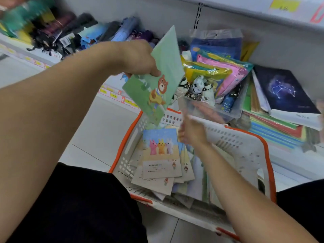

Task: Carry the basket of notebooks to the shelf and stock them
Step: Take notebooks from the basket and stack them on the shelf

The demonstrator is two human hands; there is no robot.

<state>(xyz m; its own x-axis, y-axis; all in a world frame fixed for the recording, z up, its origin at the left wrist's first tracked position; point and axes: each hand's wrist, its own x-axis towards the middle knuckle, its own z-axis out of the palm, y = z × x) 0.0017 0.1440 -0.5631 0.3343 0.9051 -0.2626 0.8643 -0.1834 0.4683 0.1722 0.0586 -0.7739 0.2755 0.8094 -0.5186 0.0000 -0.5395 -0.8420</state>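
My left hand pinches a green notebook with a bear on its cover, lifted above the far left corner of the basket. The white basket with an orange rim sits low in front of me and holds several notebooks; the top one shows three rabbits. My right hand hovers over the basket's far side, blurred, its fingers loosely curled with nothing visible in them. The shelf lies just beyond the basket.
On the shelf lie a dark constellation notebook on a stack of coloured books, a clear bin of small goods, and pink and yellow packets. Folded umbrellas fill the shelf at left. Pale floor tiles lie to the left.
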